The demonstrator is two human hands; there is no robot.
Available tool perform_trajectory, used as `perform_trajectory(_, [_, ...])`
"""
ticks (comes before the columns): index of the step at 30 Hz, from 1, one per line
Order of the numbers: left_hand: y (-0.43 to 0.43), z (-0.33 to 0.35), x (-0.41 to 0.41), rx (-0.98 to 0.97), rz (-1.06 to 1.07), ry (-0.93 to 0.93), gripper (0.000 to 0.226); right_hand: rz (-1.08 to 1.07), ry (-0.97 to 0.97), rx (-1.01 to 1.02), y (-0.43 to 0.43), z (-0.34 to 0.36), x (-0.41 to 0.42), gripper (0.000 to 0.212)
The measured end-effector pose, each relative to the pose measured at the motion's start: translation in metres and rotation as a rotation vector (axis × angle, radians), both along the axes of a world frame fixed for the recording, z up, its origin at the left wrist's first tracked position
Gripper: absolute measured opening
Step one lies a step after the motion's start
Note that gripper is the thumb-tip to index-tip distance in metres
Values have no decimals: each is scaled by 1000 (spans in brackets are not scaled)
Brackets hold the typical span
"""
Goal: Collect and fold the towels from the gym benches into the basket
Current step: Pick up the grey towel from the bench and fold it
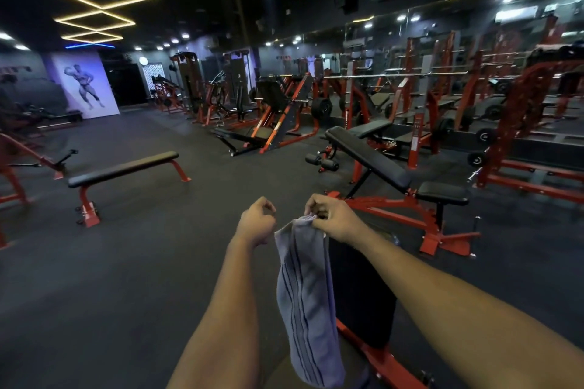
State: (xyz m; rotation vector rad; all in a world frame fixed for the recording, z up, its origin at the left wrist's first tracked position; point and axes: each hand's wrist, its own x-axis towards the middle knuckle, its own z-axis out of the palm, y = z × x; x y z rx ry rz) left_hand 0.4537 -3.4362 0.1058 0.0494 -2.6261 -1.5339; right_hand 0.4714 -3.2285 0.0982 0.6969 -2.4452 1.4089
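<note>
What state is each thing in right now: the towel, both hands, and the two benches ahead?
Towel: hanging lengthwise, bunched, not yet folded.
Right hand: pinches the towel's top edge.
Left hand: fingers curled, no towel seen in its grip.
Flat bench: level, no towel on it.
Incline bench: backrest tilted up, no towel on it.
</note>
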Motion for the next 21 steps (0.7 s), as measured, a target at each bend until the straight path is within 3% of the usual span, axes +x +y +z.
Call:
perform_trajectory(3, [-18,-16,5,-359,-223,-114,53,7,-64,-82,11,10,0,15])
perform_trajectory(5, [-19,-26,12,-454,-274,-182,72,20,-87,-110,14,13,-3,17])
perform_trajectory(10, [-23,-64,-4,-221,-390,-163,58,12,-159,-204,23,18,-8,30])
perform_trajectory(16, [-8,-60,13,-204,-562,-236,24,-144,-207,-193,40,13,-7,30])
perform_trajectory(21, [8,-75,14,-156,-583,-284,24,-236,-209,-165,46,3,-11,32])
